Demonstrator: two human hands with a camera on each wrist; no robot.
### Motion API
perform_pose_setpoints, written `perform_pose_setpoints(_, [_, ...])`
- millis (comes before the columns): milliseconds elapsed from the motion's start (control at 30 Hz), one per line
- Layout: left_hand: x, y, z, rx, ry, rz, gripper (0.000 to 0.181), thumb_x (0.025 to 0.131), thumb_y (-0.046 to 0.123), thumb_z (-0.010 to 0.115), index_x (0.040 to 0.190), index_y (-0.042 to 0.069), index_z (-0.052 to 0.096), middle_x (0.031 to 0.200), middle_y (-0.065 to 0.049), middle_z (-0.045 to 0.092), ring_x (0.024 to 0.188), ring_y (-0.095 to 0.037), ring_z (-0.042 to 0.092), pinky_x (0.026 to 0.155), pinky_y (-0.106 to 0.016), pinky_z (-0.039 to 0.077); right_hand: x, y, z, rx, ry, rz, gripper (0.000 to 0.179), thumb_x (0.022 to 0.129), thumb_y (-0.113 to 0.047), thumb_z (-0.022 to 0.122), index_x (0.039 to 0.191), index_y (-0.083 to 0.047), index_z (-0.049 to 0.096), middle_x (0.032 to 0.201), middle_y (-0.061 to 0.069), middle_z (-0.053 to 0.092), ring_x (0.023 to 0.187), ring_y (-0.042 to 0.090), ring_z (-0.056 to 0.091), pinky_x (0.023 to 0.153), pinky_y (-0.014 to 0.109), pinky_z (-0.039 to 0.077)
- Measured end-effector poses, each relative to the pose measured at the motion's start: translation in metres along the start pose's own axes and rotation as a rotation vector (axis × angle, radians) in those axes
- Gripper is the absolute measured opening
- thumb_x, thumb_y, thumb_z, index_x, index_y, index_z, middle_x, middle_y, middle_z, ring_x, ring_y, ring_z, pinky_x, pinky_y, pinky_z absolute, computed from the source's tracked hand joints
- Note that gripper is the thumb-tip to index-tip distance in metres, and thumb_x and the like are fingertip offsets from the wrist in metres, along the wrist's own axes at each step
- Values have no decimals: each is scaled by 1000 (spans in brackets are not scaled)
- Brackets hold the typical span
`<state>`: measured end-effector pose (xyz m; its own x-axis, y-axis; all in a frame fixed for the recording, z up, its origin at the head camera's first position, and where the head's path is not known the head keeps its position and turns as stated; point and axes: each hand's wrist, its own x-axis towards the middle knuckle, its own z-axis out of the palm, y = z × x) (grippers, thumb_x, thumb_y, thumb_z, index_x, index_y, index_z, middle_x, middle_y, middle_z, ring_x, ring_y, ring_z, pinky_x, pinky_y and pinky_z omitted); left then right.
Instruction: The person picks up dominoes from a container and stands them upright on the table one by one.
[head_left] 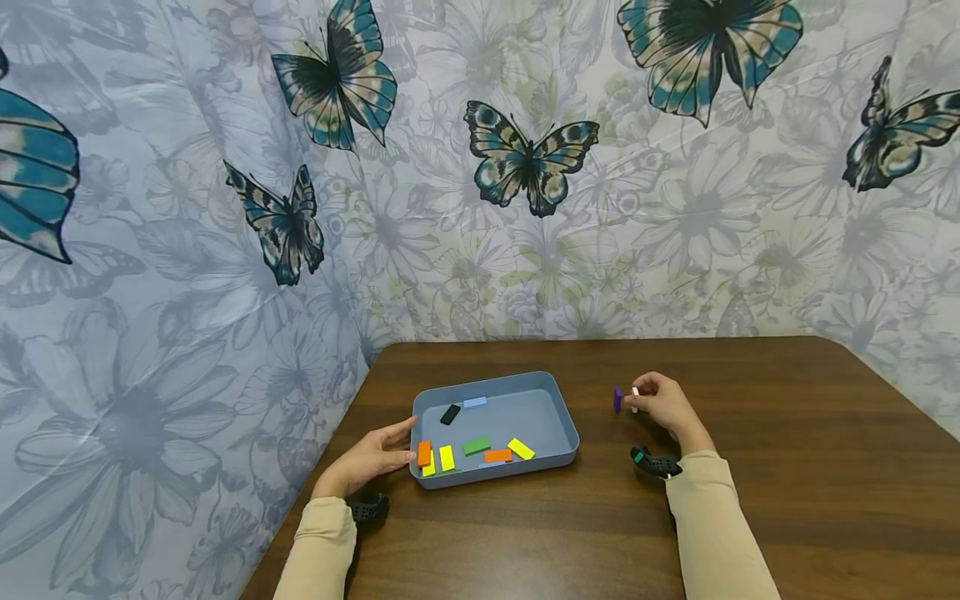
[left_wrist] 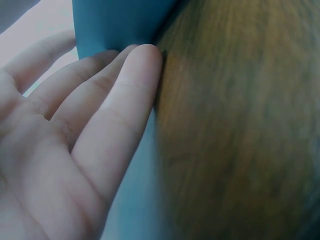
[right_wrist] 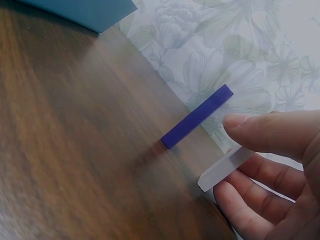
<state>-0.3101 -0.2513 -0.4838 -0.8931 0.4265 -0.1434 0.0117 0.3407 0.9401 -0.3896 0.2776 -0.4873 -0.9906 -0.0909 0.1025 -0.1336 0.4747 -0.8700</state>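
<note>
With straight fingers, my left hand (head_left: 369, 458) touches the left wall of the blue-grey tray (head_left: 525, 408). The left wrist view shows its fingertips against the tray's wall (left_wrist: 115, 25). My right hand (head_left: 666, 407) pinches a white domino (right_wrist: 222, 171) between thumb and fingers, holding it upright on the table. A purple domino (right_wrist: 197, 117) stands on edge just left of it, a small gap apart. In the tray lie a black domino (head_left: 450, 414), a light blue one (head_left: 475, 402), a green one (head_left: 476, 447), and several orange and yellow ones.
A brown wooden table (head_left: 525, 533) carries everything. Behind it and along the left side hangs a floral wall covering (head_left: 420, 250) with butterflies. The tray sits left of the two standing dominoes.
</note>
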Motion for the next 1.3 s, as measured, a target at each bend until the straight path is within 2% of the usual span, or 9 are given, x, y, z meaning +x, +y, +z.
perform_pose_setpoints(333, [-4,-2,-5,-10,-20,19,82,98,20,66,160,1,16,164,-28,16,149,-45,26,108,-37,48,-7,-3,3,14,2,3,37,94,-10,70,119,11,52,101,12,59,84,16,56,68,29,51])
perform_pose_setpoints(533, [-2,-5,-7,3,-21,24,81,98,21,66,160,1,16,163,-29,17,147,-45,29,108,-38,48,-9,-6,-1,24,7,-11,41,95,-12,69,125,11,51,111,17,60,89,13,59,76,29,58])
perform_pose_setpoints(733, [-1,-7,-8,-2,-18,14,82,98,21,66,160,2,17,163,-28,19,147,-44,30,108,-37,48,-13,-18,-9,-52,45,-49,42,97,-15,68,127,10,52,121,27,61,102,30,62,77,27,56])
perform_pose_setpoints(867, [0,-7,-8,-10,-13,8,82,97,20,67,160,3,17,163,-27,20,148,-43,29,109,-39,48,-15,-27,-14,-77,70,-60,41,97,-18,68,125,7,53,123,29,60,109,37,60,83,32,53])
perform_pose_setpoints(1067, [0,-5,-7,-10,-6,-1,82,97,20,67,160,3,17,163,-28,20,148,-44,28,108,-37,48,-13,-36,-20,-98,92,-76,41,97,-21,68,125,5,54,124,27,61,111,38,58,88,41,52])
perform_pose_setpoints(1300, [-1,-3,-4,-10,-6,3,83,97,22,67,160,3,17,162,-30,19,148,-45,27,109,-37,48,-13,-48,-26,-112,117,-116,41,96,-22,69,125,4,55,123,26,62,110,36,58,85,37,50])
